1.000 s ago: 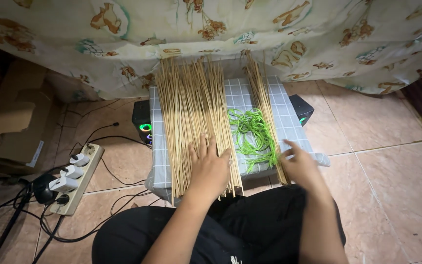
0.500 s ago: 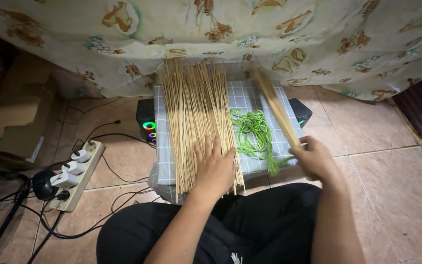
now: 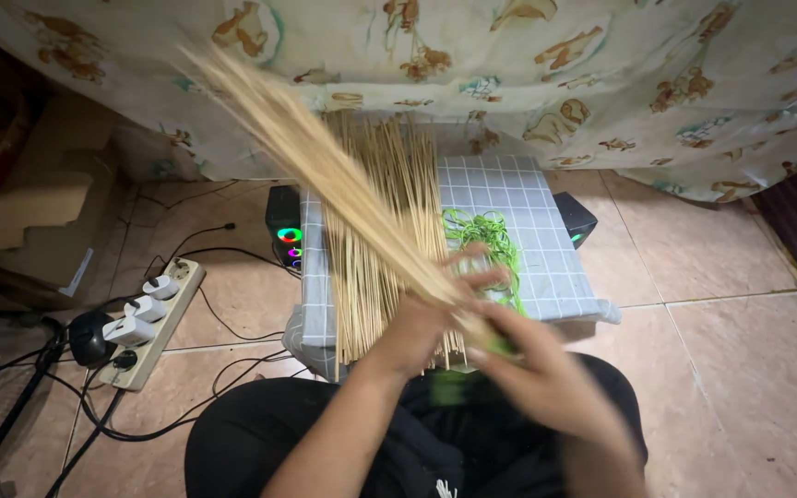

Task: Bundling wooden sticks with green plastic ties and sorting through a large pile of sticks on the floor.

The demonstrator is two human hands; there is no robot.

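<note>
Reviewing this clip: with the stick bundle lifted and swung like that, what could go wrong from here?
The lifted bundle is blurred and fans out beyond both hands, so loose sticks might slip free. Its far end sweeps near the hanging cloth and could snag. Falling sticks might land on the power strip and cables on the floor.

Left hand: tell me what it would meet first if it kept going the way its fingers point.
The left hand points up and right across the table. The green bands lie just past its fingertips, so they likely come first, though height above them is unclear.
</note>
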